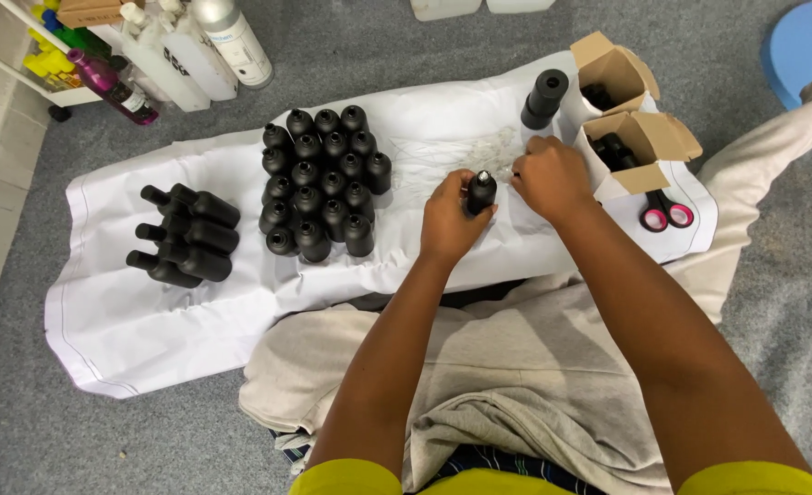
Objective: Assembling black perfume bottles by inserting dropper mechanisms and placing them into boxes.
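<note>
Head view. A person sits on a grey carpeted floor (pixel 479 50) with a white sheet (pixel 149 312) spread in front of the knees to keep the work off the carpet. The left hand (pixel 450 218) is closed around a small black bottle (pixel 480 192), held upright just above the sheet so that its open neck faces up; the grip wraps the lower body and leaves the top free. The right hand (pixel 553 179) sits just beside the bottle's neck, fingers curled and pinched together; whether it holds a small part cannot be told. The bottle thus lies inside the left grip and touching or nearly touching the right fingertips, close to the person's midline.

To the left of the hands, a block of upright black bottles (pixel 323 183) stands in tight rows, which keeps them steady. Farther left, a stack of black bottles lying on their sides (pixel 186 236) rests apart from the upright block. Beyond the hands, a heap of thin clear tubes (pixel 452 151) lies within reach of the right hand, and a larger black bottle (pixel 544 98) stands behind it. Two open cardboard boxes (pixel 644 147) holding dark parts stand at the right edge of the sheet, with pink-handled scissors (pixel 667 214) just beside them. White jugs and coloured bottles (pixel 177 50) stand off the sheet at the upper left.
</note>
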